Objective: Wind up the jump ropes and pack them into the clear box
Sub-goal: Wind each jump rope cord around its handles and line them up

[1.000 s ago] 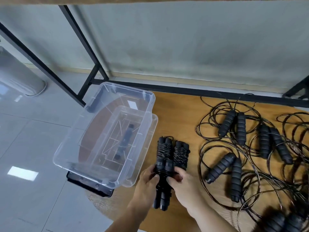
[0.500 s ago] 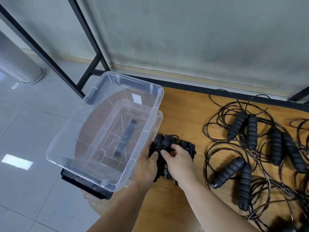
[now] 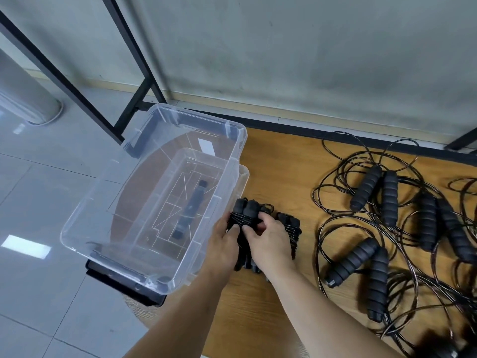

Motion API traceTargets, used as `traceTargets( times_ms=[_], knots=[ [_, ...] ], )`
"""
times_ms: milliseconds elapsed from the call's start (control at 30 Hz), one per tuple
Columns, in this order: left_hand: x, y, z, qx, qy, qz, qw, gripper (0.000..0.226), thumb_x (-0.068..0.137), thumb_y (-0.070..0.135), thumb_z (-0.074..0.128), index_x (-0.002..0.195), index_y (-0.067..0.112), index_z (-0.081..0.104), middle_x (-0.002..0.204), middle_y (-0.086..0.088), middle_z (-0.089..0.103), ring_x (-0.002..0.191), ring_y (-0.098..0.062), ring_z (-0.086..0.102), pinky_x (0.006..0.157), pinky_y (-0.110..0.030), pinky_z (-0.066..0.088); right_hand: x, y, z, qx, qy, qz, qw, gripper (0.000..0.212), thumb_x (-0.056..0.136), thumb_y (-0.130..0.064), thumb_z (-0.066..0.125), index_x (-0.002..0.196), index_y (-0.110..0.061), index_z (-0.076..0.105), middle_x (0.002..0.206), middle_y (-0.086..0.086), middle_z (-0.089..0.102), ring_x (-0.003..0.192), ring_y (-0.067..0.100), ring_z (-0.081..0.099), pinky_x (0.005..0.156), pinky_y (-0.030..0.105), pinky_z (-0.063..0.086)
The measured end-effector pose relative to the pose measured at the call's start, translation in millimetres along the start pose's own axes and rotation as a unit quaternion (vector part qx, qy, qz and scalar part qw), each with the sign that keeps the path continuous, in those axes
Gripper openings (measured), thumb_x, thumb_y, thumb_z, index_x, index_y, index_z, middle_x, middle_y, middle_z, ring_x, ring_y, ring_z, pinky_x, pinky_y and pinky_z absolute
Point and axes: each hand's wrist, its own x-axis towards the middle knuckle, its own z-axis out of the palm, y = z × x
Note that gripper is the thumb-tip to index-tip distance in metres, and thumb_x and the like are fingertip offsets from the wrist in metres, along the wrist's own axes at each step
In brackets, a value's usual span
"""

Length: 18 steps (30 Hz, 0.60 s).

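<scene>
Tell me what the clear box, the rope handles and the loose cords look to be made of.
Clear box: glossy transparent plastic, since the floor and tabletop show through its walls. Rope handles: matte black, ribbed, probably foam or soft rubber. Loose cords: thin, shiny and dark, likely plastic-coated cable; the core cannot be told.

- A wooden surface (image 3: 284, 161) spreads in front of me, its far edge trimmed with a black strip.
- Beyond it stands a grey, stained wall (image 3: 284, 47) with a pale skirting along the bottom.
- Black metal frame bars (image 3: 134, 37) slant down on the far left, meeting near the floor.
- Grey floor tiles (image 3: 38, 202) cover the left side, with a bright patch of light reflected near me.
- A pale rounded appliance (image 3: 23, 99) sits at the far left edge; I cannot tell what it is.
</scene>
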Motion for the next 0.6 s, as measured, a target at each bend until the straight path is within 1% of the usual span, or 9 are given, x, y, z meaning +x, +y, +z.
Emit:
traceTargets(
  times_ms=[67, 133, 167, 200, 233, 300, 400, 500, 600],
  knots=[
    [-0.6, -4.0, 0.6, -0.007, -0.001, -0.001, 1.000, 0.041, 0.090, 0.033, 0.043, 0.128, 0.044, 0.056, 0.125, -0.001, 0.064, 0.116, -0.026, 0.060, 0.102, -0.054, 0.047, -3.7, 2.0, 0.2, 0.001, 0.001, -0.006, 1.000, 0.056, 0.095, -0.037, 0.059, 0.146, -0.021, 0.043, 0.133, -0.002, 0.048, 0.103, 0.005, 0.046, 0.082, 0.015, 0.035],
    [-9.7, -1.9, 1.9, -0.017, 0.009, 0.007, 1.000, 0.035, 0.093, 0.032, 0.045, 0.121, 0.049, 0.057, 0.126, 0.006, 0.063, 0.118, -0.017, 0.058, 0.105, -0.047, 0.046, -11.1, 5.3, -0.5, 0.003, 0.007, -0.011, 1.000, 0.056, 0.095, -0.037, 0.059, 0.146, -0.022, 0.043, 0.131, -0.003, 0.050, 0.110, 0.006, 0.047, 0.082, 0.014, 0.035],
    [-16.1, -2.0, 2.7, -0.018, 0.012, 0.014, 1.000, 0.033, 0.096, 0.029, 0.046, 0.116, 0.053, 0.055, 0.128, 0.008, 0.061, 0.120, -0.015, 0.056, 0.106, -0.045, 0.044, -16.4, 8.0, -1.1, 0.005, 0.012, -0.016, 1.000, 0.056, 0.095, -0.037, 0.060, 0.146, -0.022, 0.043, 0.128, -0.005, 0.051, 0.108, 0.005, 0.046, 0.080, 0.011, 0.034],
    [-22.3, -3.8, 3.1, -0.015, 0.013, 0.023, 1.000, 0.035, 0.098, 0.026, 0.046, 0.117, 0.054, 0.052, 0.132, 0.009, 0.057, 0.124, -0.013, 0.053, 0.108, -0.044, 0.042, -22.5, 10.9, -1.8, 0.008, 0.019, -0.023, 1.000, 0.055, 0.095, -0.036, 0.060, 0.145, -0.023, 0.043, 0.125, -0.007, 0.052, 0.104, 0.003, 0.045, 0.074, 0.006, 0.033],
    [-29.6, -6.8, 2.2, -0.007, 0.015, 0.031, 0.999, 0.036, 0.100, 0.024, 0.045, 0.124, 0.051, 0.050, 0.137, 0.010, 0.053, 0.128, -0.012, 0.049, 0.111, -0.044, 0.039, -30.0, 13.8, -2.4, 0.008, 0.023, -0.029, 0.999, 0.054, 0.094, -0.036, 0.061, 0.144, -0.024, 0.044, 0.122, -0.008, 0.052, 0.101, 0.001, 0.043, 0.068, 0.002, 0.034],
    [-42.6, -17.3, 0.3, 0.017, 0.010, 0.051, 0.998, 0.043, 0.102, 0.022, 0.044, 0.142, 0.037, 0.044, 0.143, 0.012, 0.045, 0.134, -0.009, 0.042, 0.115, -0.041, 0.034, -45.6, 22.0, -3.0, 0.011, 0.026, -0.036, 0.999, 0.052, 0.093, -0.034, 0.062, 0.142, -0.025, 0.045, 0.118, -0.010, 0.053, 0.099, 0.001, 0.045, 0.063, -0.002, 0.036],
    [-56.8, -37.5, -2.9, 0.049, 0.015, 0.052, 0.997, 0.044, 0.103, 0.019, 0.043, 0.146, 0.028, 0.041, 0.143, 0.012, 0.043, 0.133, -0.006, 0.040, 0.115, -0.036, 0.032, -63.7, 39.0, 2.5, 0.013, 0.013, -0.033, 0.999, 0.052, 0.092, -0.034, 0.064, 0.140, -0.023, 0.047, 0.112, -0.011, 0.051, 0.099, 0.002, 0.051, 0.067, 0.002, 0.039],
    [-64.9, -56.9, -6.4, 0.049, 0.029, 0.027, 0.998, 0.039, 0.102, 0.016, 0.044, 0.138, 0.032, 0.046, 0.138, 0.011, 0.047, 0.128, -0.007, 0.044, 0.113, -0.036, 0.035, -75.8, 52.5, 10.5, -0.002, -0.007, -0.025, 1.000, 0.053, 0.092, -0.035, 0.065, 0.140, -0.021, 0.047, 0.106, -0.014, 0.048, 0.097, 0.002, 0.052, 0.077, 0.010, 0.041],
    [-69.5, -73.4, -10.3, 0.065, 0.039, 0.025, 0.997, 0.040, 0.102, 0.014, 0.046, 0.137, 0.032, 0.047, 0.138, 0.009, 0.050, 0.128, -0.010, 0.046, 0.112, -0.037, 0.036, -84.2, 60.7, 17.4, -0.009, -0.019, -0.028, 0.999, 0.053, 0.091, -0.034, 0.065, 0.139, -0.020, 0.047, 0.106, -0.014, 0.048, 0.098, 0.003, 0.054, 0.081, 0.014, 0.045]
  ],
)
